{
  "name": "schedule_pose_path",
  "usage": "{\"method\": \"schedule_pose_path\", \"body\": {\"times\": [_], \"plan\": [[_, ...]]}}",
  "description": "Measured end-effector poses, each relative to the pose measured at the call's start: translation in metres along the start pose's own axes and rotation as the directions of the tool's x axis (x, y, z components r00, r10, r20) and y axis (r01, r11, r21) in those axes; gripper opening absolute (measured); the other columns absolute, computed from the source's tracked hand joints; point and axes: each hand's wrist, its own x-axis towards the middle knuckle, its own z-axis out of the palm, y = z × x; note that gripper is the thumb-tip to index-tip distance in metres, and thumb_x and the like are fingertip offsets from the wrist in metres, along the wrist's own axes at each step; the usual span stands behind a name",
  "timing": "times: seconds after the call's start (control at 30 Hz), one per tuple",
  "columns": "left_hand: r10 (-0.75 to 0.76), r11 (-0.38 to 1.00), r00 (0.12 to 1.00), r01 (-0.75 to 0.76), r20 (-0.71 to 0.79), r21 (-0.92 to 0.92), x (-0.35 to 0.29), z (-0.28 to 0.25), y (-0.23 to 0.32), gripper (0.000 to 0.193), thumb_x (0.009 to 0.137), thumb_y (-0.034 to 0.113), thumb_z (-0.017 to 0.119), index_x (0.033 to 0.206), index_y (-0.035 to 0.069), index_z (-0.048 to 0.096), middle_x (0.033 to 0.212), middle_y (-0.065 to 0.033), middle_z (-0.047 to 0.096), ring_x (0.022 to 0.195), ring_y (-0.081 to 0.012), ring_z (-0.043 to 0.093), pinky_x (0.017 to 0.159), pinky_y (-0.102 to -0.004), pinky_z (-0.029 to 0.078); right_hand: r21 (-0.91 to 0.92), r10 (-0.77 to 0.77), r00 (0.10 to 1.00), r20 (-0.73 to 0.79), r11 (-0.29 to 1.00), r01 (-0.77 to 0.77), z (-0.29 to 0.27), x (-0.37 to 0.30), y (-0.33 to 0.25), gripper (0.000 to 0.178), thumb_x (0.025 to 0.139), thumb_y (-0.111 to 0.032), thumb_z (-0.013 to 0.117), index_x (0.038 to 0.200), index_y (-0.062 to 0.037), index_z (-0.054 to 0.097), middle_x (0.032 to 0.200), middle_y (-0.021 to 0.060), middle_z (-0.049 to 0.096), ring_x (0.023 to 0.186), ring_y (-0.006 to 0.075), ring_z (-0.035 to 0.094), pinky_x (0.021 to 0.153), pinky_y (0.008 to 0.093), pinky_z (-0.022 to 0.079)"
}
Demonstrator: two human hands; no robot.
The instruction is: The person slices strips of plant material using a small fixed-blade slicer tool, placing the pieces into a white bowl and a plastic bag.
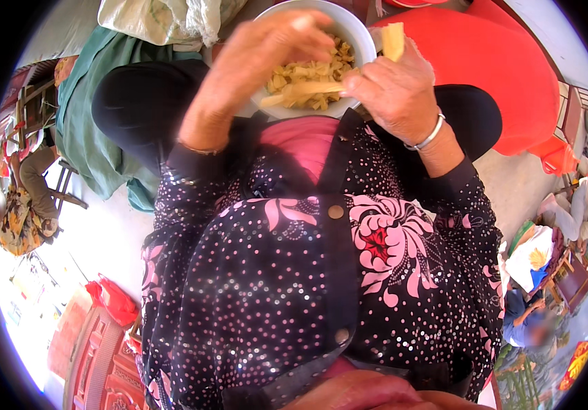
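Hands: both raised over a white bowl at top centre of head view, forearms coming up from dotted dark sleeves.
Left hand [260,65]: blurred, arched over left half of bowl rim, fingers curled down toward the contents; cannot tell whether they pinch anything. Thin bangle at wrist.
Right hand [393,92]: fingers closed on a long pale yellow strip [308,90], held by its right end, strip lying roughly level across the bowl. Same hand also has a short pale yellow chunk [393,39] sticking up above the knuckles.
Bracelet [429,135]: silver, on right wrist.
Bowl [362,34]: white, round, resting on the lap between dark-trousered knees, rim partly hidden by left hand.
Bowl contents [314,72]: heap of small pale yellow cut pieces, fills the bowl; kind of food not clear.
Clothing: dark blouse [321,273] with white dots and pink flower print, buttons down the front, pink layer under it.
Red basin [499,61]: big, round, just right of bowl, behind right hand.
Green cloth [89,116]: draped at upper left, beside left knee.
Sack [164,20]: whitish, bunched, above green cloth.
Other people: seated at far left edge and at right edge, well apart.
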Motion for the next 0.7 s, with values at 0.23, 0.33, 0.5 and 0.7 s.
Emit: {"method": "schedule_pose_path", "body": {"times": [0.23,0.33,0.5,0.7], "plan": [[-0.523,0.698,0.827,0.553,0.205,-0.455,0.003,0.035,-0.014,0.043,0.094,0.042,0.046,0.098,0.001,0.056,0.069,-0.0061,0.057,0.047,-0.0093,0.049,0.037,-0.0193,0.034,-0.010,-0.097,0.994,-0.051,0.995,0.097,0.003,0.012,-0.003,0.017,0.073,-0.027,0.063,0.079,-0.0131,0.056,0.071,-0.0029,0.049,0.073,0.0122,0.055,0.058,0.0246,0.047],[-0.290,0.599,0.831,0.544,0.474,-0.587,0.007,0.020,-0.028,0.036,0.098,0.036,0.036,0.096,0.005,0.054,0.055,0.0001,0.044,0.037,-0.0046,0.028,0.033,-0.0186,0.022,-0.108,-0.147,0.987,-0.057,0.984,0.140,-0.006,0.019,0.009,0.017,0.073,-0.024,0.061,0.084,-0.0120,0.056,0.071,-0.0031,0.049,0.071,0.0116,0.055,0.056,0.0246,0.047],[-0.226,0.698,0.872,0.456,0.434,-0.552,-0.005,0.020,-0.016,0.031,0.095,0.015,0.030,0.110,0.000,0.052,0.050,0.0043,0.035,0.036,-0.0030,0.023,0.034,-0.0172,0.021,-0.108,-0.077,0.996,-0.051,0.992,0.071,-0.011,0.017,0.037,0.024,0.072,-0.012,0.061,0.096,-0.0141,0.060,0.074,0.0013,0.053,0.069,0.0174,0.057,0.057,0.0281,0.047],[-0.129,0.833,0.938,0.279,0.322,-0.477,-0.003,0.024,0.005,0.038,0.094,0.012,0.030,0.125,-0.003,0.046,0.056,0.0052,0.037,0.040,-0.0010,0.024,0.036,-0.0160,0.021,0.651,0.424,0.903,-0.068,0.705,-0.281,0.039,0.000,0.030,0.023,0.088,-0.005,0.051,0.109,-0.0092,0.059,0.071,0.0002,0.055,0.056,0.0154,0.055,0.053,0.0231,0.047]]}}
